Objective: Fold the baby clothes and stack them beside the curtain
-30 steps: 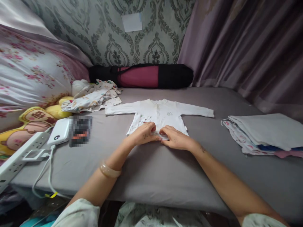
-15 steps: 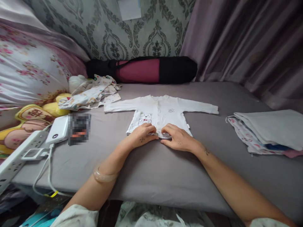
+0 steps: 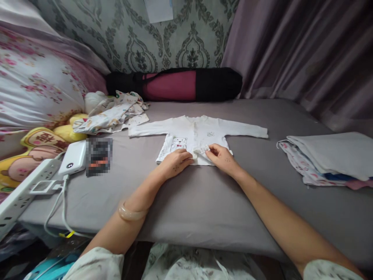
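A small white long-sleeved baby shirt [image 3: 201, 132] with a bear print lies spread on the grey sheet, its sleeves stretched to both sides. My right hand [image 3: 223, 159] pinches the front flap at the bottom hem and holds it folded up and to the right. Beside it, my left hand [image 3: 176, 161] has its fingers closed at the hem near the front opening, just below the bear. The fingertips of the left hand are partly hidden against the cloth.
Folded clothes [image 3: 332, 155] are stacked at the right. Crumpled printed clothes [image 3: 113, 114] lie at the left, near a white power bank [image 3: 72, 157], cables and a power strip [image 3: 26, 194]. A black and maroon bag [image 3: 171, 85] lies along the wall.
My right hand has lifted the hem's front flap and folded it up and outward. My left hand has stayed at the hem. The view has shifted slightly.
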A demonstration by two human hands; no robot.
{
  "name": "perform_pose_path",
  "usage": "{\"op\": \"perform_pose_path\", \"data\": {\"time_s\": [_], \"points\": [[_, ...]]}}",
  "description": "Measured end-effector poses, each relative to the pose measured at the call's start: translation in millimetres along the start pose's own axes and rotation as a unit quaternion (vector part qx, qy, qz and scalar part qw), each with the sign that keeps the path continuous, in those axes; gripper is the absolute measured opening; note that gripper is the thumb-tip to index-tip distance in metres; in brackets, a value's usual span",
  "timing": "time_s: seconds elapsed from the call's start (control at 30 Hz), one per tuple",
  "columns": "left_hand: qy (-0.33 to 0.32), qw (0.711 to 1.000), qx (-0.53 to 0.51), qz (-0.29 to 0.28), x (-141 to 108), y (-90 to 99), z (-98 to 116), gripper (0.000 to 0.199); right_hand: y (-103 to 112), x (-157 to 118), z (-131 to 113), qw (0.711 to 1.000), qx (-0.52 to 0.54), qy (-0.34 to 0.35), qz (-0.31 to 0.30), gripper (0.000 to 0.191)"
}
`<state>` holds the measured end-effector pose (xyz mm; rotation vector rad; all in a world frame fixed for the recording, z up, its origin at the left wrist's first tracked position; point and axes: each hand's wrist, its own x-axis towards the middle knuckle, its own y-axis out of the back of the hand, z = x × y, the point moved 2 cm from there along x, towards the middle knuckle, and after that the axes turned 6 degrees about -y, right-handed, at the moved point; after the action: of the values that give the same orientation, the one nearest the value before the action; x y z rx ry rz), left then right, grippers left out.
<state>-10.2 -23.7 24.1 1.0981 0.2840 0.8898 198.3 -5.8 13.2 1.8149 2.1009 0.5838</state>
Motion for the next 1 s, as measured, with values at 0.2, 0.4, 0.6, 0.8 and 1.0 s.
{"op": "perform_pose_path", "data": {"time_s": [0.2, 0.4, 0.6, 0.8, 1.0], "points": [[-0.044, 0.999, 0.008, 0.011, 0.3, -1.8, 12.6, 0.024, -4.9, -12.3, -15.3, 0.999, -0.025, 0.039, 0.001, 0.018], [0.058, 0.996, 0.056, 0.028, 2.2, 5.2, 16.3, 0.032, -7.8, -29.6, -30.9, 0.969, -0.153, 0.162, -0.110, 0.017], [-0.007, 0.991, 0.112, 0.078, 19.1, -16.2, 17.8, 0.038, 11.5, -10.0, -26.6, 0.955, -0.256, 0.138, -0.051, 0.038], [0.035, 0.988, 0.136, -0.064, 20.8, -42.5, 17.7, 0.055, 4.9, 7.8, 11.3, 0.908, -0.402, 0.075, -0.092, 0.060], [0.037, 0.986, 0.134, -0.092, 18.9, -38.6, 19.8, 0.057, 3.6, 43.7, 14.3, 0.892, -0.445, 0.008, -0.077, 0.062]]}}
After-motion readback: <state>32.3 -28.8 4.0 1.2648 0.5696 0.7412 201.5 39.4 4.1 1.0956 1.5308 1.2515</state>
